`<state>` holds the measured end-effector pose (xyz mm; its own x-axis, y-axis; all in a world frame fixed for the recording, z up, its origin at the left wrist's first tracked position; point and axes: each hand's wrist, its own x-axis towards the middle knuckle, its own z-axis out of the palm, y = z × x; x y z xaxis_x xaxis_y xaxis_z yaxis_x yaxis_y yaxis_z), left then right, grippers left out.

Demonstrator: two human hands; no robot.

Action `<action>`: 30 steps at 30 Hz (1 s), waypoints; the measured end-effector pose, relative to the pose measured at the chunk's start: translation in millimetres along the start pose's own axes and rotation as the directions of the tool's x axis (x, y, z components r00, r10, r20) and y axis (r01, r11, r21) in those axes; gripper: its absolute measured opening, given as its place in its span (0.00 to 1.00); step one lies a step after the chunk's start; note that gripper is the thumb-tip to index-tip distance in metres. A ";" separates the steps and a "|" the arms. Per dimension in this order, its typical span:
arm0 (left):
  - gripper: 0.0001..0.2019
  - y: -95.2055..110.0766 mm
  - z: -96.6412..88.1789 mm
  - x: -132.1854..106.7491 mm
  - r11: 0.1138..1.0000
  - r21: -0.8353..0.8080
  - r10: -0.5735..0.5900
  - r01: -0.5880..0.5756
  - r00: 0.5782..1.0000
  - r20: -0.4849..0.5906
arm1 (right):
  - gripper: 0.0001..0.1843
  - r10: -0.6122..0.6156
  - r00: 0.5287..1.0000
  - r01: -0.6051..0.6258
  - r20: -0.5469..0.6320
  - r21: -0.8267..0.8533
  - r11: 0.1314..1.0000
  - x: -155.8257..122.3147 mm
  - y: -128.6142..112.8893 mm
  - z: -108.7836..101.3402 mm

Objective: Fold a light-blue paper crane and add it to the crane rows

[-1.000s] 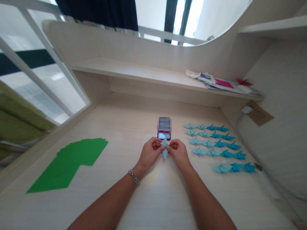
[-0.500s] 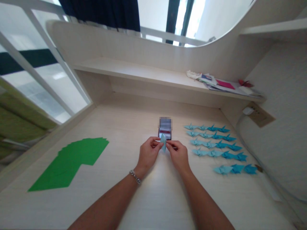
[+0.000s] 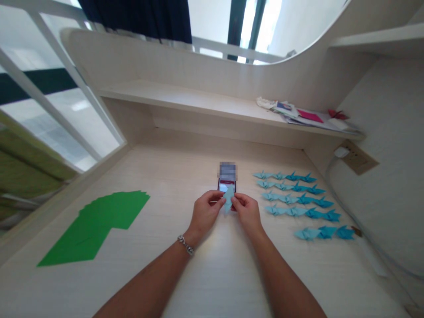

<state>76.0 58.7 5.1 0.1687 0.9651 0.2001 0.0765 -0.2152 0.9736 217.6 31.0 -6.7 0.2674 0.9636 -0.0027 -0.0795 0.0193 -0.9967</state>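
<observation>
A small light-blue folded paper piece [image 3: 228,198] stands upright between my two hands over the middle of the desk. My left hand [image 3: 206,213], with a bracelet at the wrist, pinches its left side. My right hand [image 3: 247,212] pinches its right side. Just behind the paper lies a phone [image 3: 227,181] with a lit screen. To the right, several finished blue paper cranes [image 3: 300,203] lie in rows on the desk.
A fanned stack of green paper sheets [image 3: 96,223] lies at the left of the pale wooden desk [image 3: 185,274]. A shelf at the back right carries papers and a red item [image 3: 308,117]. A wall socket with a cable [image 3: 353,154] sits at the right.
The folded paper has been turned and lifted slightly between my fingers; a second ago its lower point hung below my hands, and now it sits higher in front of the phone.
</observation>
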 end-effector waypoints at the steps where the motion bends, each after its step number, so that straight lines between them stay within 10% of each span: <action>1: 0.11 0.0 0.5 0.2 0.999 -0.045 -0.011 0.012 1.000 0.020 | 0.17 0.004 1.000 -0.003 -0.004 0.004 1.000 0.0 -0.3 0.0; 30: 0.11 -2.2 4.4 0.5 0.924 -0.343 -0.138 0.168 0.984 0.110 | 0.16 -0.013 0.998 0.014 -0.055 0.020 1.000 -2.4 -10.2 -0.8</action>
<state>80.3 59.0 2.6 0.2635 0.9633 0.0506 -0.2377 0.0140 0.9712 218.5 28.3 3.4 0.3204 0.9473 0.0059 -0.0952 0.0384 -0.9947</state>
